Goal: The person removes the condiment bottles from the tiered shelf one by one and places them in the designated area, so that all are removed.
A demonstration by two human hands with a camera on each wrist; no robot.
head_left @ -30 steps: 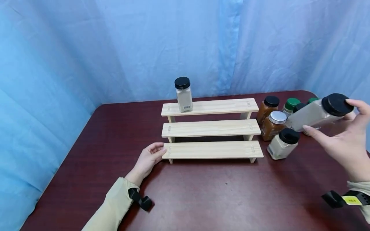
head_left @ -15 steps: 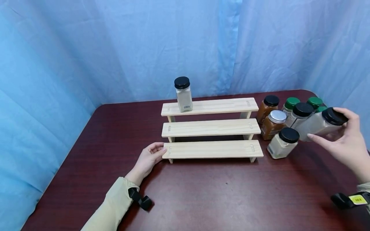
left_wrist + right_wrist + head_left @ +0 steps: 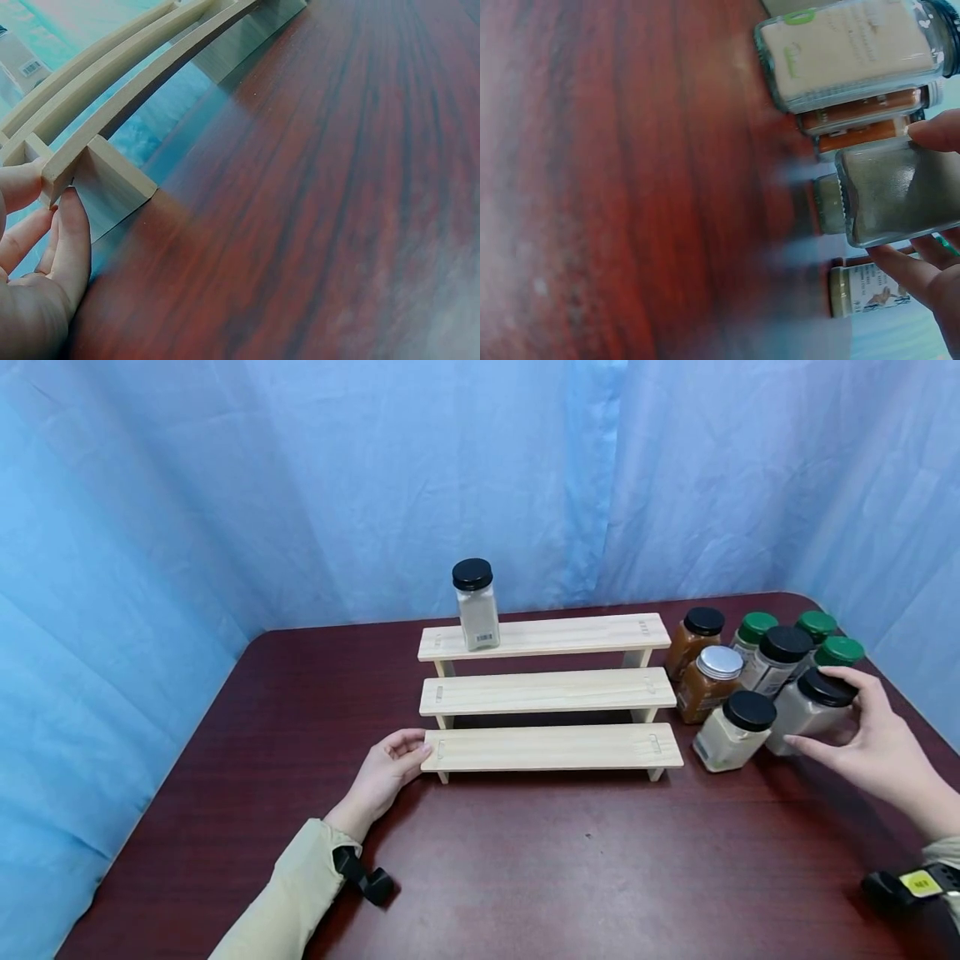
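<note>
My right hand (image 3: 873, 735) grips a clear jar of greyish-white powder (image 3: 801, 710) with a black lid, at the right of the table. The right wrist view shows thumb and fingers on either side of this jar (image 3: 900, 191). It stands nearly upright, low among the other jars. My left hand (image 3: 382, 777) pinches the left end of the lowest board of a three-step wooden rack (image 3: 547, 749). In the left wrist view, the thumb lies over the board's end (image 3: 67, 169) and fingertips are beneath. One tall black-lidded jar (image 3: 477, 614) stands on the top step, towards its left.
Beside the held jar stands a squat black-lidded jar (image 3: 733, 735). Behind are brown-powder jars, one with a silver lid (image 3: 705, 689), a black-lidded jar with a label (image 3: 772, 664) and several green-lidded ones (image 3: 840, 652). Blue curtains (image 3: 450, 485) hang around the dark red table (image 3: 525, 868).
The right hand has lowered the jar towards the table, tilting it closer to upright; the green-lidded jars behind have come into view. The left hand has stayed on the rack.
</note>
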